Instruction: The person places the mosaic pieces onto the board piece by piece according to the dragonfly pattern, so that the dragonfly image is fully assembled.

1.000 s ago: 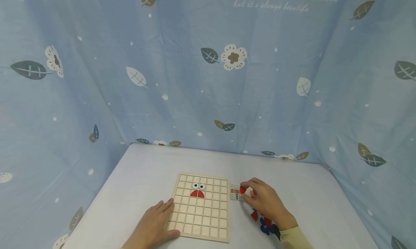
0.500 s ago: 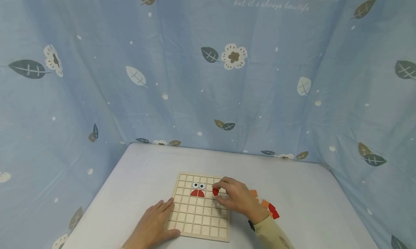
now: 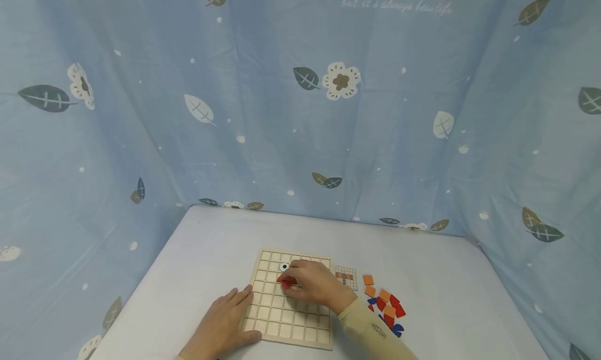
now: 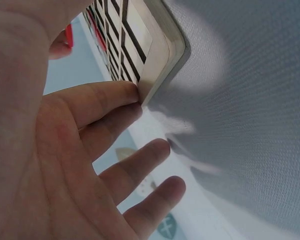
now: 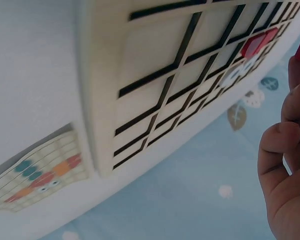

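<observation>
Red piece [image 3: 286,282] on board [image 3: 291,318]; loose pieces [image 3: 386,308] right.

White table [image 3: 197,255]. Blue cloth backdrop [image 3: 263,141] on three sides, printed with leaves, flowers and white script along the top. Small pattern card [image 3: 346,277] lies flat just right of the board. Loose pile of orange, red and blue pieces [image 3: 386,307] further right, near the card, not touching it.
</observation>
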Demonstrator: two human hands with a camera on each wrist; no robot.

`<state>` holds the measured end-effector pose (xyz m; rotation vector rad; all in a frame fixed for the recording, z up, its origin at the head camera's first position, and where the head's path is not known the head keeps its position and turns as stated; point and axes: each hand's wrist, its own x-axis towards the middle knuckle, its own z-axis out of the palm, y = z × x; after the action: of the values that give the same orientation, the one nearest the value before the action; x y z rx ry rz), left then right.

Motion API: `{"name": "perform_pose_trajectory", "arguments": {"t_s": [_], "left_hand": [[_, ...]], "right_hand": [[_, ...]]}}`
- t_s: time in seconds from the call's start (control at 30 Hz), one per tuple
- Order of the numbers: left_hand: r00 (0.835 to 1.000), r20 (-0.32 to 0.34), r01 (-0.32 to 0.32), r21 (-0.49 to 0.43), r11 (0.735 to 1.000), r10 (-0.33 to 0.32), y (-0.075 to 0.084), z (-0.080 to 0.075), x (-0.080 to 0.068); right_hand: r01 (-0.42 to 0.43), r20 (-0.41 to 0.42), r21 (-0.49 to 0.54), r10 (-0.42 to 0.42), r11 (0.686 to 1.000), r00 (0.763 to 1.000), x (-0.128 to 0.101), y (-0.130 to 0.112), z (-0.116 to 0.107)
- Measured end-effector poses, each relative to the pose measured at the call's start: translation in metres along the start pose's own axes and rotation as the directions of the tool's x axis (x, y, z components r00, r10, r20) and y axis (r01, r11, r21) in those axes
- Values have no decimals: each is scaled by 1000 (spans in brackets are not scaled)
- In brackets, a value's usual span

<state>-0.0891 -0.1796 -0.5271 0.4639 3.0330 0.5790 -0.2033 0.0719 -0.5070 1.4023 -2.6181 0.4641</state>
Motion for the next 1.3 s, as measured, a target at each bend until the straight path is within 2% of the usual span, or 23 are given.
{"name": "perform_pose_trajectory", "arguments": {"t_s": [0.23, 0.87, 1.3], "left_hand": [[1000, -5, -18, -1, 1000, 18, -1, -1, 2], [1000, 6, -15, -3, 1000, 15, -1, -4, 2], [1000, 23, 1, -9, 1000, -1, -1, -7, 2]], "right_hand": [[20, 9, -46, -19, 999, 1000, 10, -3, 8], [-40, 135, -63, 48, 997, 990, 17, -7, 13], [-35, 133, -17, 37, 999, 990, 20, -9, 12]]}}
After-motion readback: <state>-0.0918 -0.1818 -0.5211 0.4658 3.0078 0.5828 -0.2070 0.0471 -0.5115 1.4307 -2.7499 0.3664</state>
